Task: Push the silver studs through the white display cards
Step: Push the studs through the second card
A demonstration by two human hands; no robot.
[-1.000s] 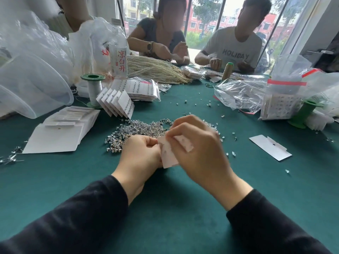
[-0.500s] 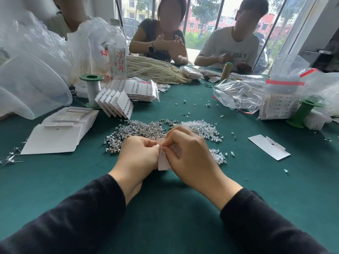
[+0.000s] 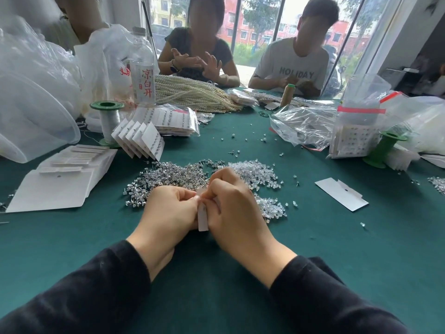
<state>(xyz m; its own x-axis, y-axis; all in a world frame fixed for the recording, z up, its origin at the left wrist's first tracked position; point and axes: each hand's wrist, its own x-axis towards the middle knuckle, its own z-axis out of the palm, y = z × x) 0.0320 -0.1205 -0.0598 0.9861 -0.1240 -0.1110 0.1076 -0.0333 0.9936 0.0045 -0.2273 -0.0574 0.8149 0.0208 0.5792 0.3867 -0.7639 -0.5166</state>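
A small white display card (image 3: 203,216) stands almost edge-on between my two hands over the green table (image 3: 313,239). My left hand (image 3: 166,213) pinches its left side and my right hand (image 3: 234,213) pinches its top and right side; fingers hide most of the card and any stud in it. Just behind my hands lies a heap of silver studs (image 3: 168,177), with a heap of clear backs (image 3: 257,173) to its right. A row of filled cards (image 3: 139,138) leans at the back left. Blank cards (image 3: 60,179) are stacked at the left.
One loose blank card (image 3: 342,194) lies to the right. Green spools (image 3: 108,121) (image 3: 382,150), a water bottle (image 3: 143,75), pearl strings (image 3: 192,92) and plastic bags (image 3: 303,124) crowd the far half. Two people sit across the table. Stray backs dot the cloth.
Both hands have drawn closer together and nearer to me, and the card has turned from nearly flat-on to almost edge-on. The heap of clear backs behind my right hand has come into sight.
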